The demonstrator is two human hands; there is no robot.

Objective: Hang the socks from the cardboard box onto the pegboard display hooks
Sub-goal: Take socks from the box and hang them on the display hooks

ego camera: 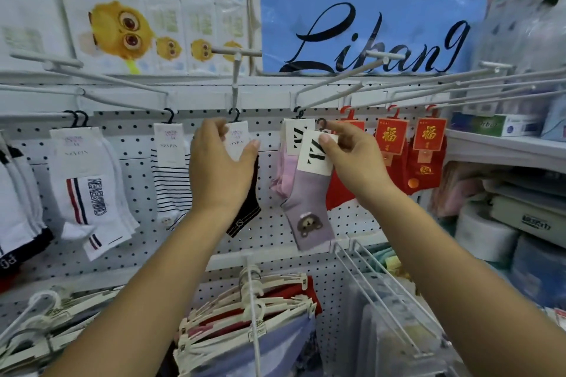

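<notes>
Right now my right fingers [329, 141] pinch the card label of a purple sock [312, 202] with a bear on it. I hold it up in front of the pegboard [147, 223], overlapping the pink sock [283, 171] that hangs from a wire hook [337, 82]. To the left, my left fingers [211, 128] curve around the label of a hanging black sock [245, 208]; whether they grip it I cannot tell.

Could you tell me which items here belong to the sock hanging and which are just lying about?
Job: purple bear sock pinched by right hand; pink socks on display hook; black sock held by left hand; pegboard.
Lying about: clothes hangers; tissue packs; blue plastic pack.
</notes>
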